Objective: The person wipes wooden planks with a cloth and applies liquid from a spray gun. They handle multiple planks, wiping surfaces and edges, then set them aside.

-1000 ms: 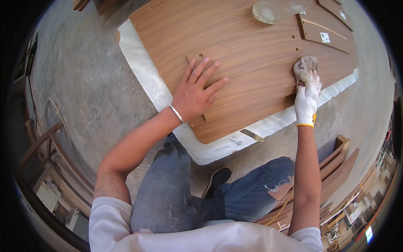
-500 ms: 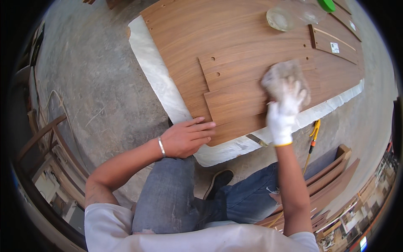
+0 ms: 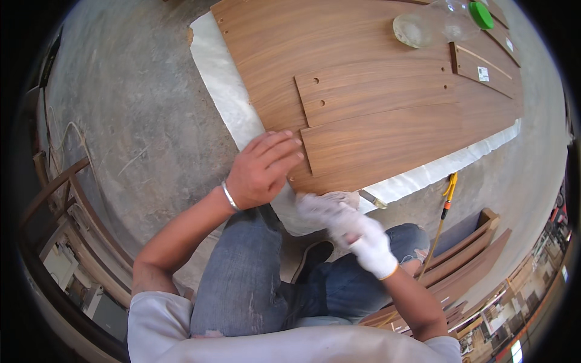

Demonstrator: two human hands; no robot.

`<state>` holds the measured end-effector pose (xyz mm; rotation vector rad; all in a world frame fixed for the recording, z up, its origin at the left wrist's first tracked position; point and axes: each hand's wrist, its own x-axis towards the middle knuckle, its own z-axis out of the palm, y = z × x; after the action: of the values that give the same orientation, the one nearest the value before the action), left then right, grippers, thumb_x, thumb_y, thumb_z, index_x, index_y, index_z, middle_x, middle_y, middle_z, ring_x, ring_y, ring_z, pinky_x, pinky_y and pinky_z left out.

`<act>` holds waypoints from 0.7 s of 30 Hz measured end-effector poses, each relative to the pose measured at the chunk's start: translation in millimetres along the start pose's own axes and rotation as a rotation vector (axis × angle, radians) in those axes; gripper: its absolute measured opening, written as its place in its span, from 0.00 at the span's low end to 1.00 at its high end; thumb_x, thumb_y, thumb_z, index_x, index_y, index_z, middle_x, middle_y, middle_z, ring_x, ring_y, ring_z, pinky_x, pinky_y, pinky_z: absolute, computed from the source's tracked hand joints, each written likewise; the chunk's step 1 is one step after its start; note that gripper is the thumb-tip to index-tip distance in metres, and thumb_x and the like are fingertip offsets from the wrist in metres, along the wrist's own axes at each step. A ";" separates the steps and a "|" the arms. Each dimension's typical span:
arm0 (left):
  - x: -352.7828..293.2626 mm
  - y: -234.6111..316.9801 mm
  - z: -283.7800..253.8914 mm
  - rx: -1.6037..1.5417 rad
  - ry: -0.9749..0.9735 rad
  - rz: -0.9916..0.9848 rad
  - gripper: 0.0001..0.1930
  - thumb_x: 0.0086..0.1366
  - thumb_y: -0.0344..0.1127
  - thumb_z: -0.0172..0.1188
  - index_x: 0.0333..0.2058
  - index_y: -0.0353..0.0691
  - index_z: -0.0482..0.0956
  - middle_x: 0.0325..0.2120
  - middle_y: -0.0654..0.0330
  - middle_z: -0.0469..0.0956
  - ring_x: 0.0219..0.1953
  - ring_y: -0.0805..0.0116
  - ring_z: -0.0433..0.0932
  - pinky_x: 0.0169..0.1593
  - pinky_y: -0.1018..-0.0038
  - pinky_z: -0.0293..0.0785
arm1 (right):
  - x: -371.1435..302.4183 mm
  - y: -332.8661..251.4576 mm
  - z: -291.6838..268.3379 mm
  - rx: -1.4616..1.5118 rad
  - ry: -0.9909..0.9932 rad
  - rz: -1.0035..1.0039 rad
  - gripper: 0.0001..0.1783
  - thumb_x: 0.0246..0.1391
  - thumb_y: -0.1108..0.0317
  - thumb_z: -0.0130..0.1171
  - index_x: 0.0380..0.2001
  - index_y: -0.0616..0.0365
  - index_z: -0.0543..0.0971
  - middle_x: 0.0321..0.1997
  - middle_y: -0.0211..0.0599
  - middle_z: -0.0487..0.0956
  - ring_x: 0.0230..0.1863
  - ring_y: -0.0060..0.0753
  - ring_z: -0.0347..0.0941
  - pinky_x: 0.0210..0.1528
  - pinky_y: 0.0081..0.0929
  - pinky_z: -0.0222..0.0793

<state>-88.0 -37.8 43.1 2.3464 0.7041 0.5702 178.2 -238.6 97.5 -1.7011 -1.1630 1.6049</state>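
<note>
Cloth (image 3: 328, 202), motion-blurred, bunched in gloved right hand's (image 3: 366, 241) grasp at wood board's (image 3: 266, 48) near edge. Bare left hand (image 3: 264, 170) grips nothing, fingers loosely extended over board's left edge; contact unclear. Two panels (image 3: 387, 136) lie on board beyond. Clear bottle (image 3: 446, 24) farther, on its side.

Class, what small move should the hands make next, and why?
Perhaps the gloved right hand should bring its cloth onto the nearer board: the cloth is at the near edge of the panel, and the bare left hand leaves that board's face largely uncovered.
</note>
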 end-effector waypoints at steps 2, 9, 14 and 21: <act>-2.5 0.1 12.7 0.014 -0.004 -0.007 0.23 0.54 0.23 0.62 0.50 0.40 0.84 0.60 0.52 0.79 0.66 0.48 0.74 0.67 0.51 0.71 | -3.0 -18.9 -30.6 0.398 0.123 0.345 0.25 0.66 0.55 0.61 0.56 0.65 0.77 0.45 0.40 0.83 0.45 0.32 0.80 0.49 0.33 0.78; -7.5 -0.2 31.9 0.009 -0.164 0.102 0.26 0.56 0.26 0.63 0.56 0.47 0.83 0.70 0.53 0.70 0.74 0.48 0.64 0.75 0.51 0.61 | 89.4 -74.1 -103.4 0.576 0.725 -0.077 0.24 0.68 0.60 0.60 0.59 0.65 0.74 0.51 0.37 0.81 0.46 0.30 0.78 0.47 0.27 0.75; -17.2 4.2 39.6 -0.031 -0.228 0.110 0.30 0.55 0.24 0.62 0.60 0.42 0.79 0.70 0.55 0.70 0.75 0.52 0.64 0.76 0.50 0.59 | 174.1 -126.5 -92.1 0.417 0.738 -0.236 0.20 0.69 0.64 0.58 0.57 0.67 0.79 0.46 0.33 0.81 0.42 0.22 0.76 0.41 0.22 0.71; -23.4 7.6 33.3 -0.044 -0.226 0.123 0.28 0.54 0.21 0.60 0.57 0.36 0.79 0.66 0.54 0.75 0.72 0.53 0.69 0.74 0.51 0.63 | 228.7 -172.0 -53.4 -0.317 0.620 -0.067 0.46 0.55 0.57 0.60 0.78 0.44 0.60 0.57 0.67 0.81 0.54 0.64 0.82 0.58 0.48 0.77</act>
<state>-85.1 -71.4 19.2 2.3764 0.4423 0.3602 173.9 50.4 131.2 -2.1180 -1.1608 0.7727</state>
